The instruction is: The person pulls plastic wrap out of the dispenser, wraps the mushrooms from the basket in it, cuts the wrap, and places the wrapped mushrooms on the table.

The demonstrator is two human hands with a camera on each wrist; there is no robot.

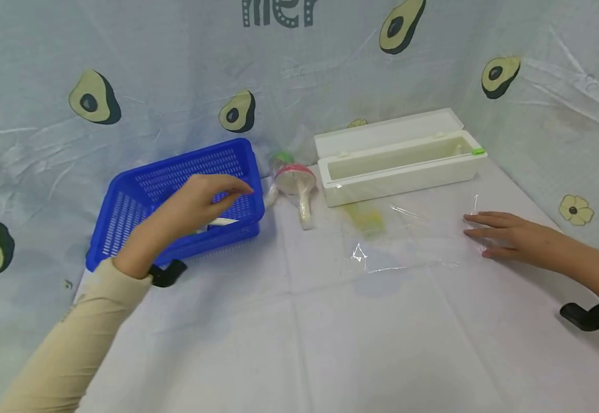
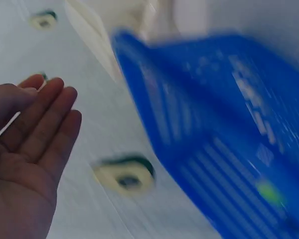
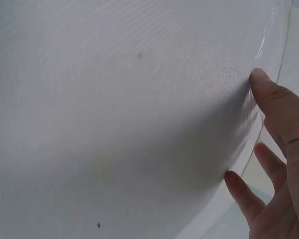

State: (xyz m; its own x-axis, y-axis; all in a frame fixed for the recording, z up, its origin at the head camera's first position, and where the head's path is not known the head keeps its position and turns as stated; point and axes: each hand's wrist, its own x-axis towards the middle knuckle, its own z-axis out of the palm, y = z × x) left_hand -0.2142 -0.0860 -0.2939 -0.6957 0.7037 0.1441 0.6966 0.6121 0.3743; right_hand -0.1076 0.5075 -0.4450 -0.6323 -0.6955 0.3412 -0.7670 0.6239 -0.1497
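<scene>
My left hand [image 1: 201, 201] hovers over the near rim of a blue perforated basket [image 1: 139, 198], fingers relaxed and holding nothing. In the left wrist view the left hand [image 2: 35, 129] shows an empty palm beside the blurred basket [image 2: 229, 134]. A white item [image 1: 222, 221] lies inside the basket. My right hand [image 1: 490, 232] rests flat, fingers straight, on the right edge of a clear film sheet [image 1: 413, 241] spread on the table. The right wrist view shows those fingers [image 3: 274, 104] pressing on the white surface. A yellowish piece [image 1: 366, 218] lies at the sheet's far edge.
An open white film dispenser box [image 1: 397, 163] stands at the back right. Between it and the basket lie a film-wrapped pink-topped object [image 1: 296, 183] and a green-topped one [image 1: 281, 158]. An avocado-print cloth [image 1: 93, 97] walls the back and sides.
</scene>
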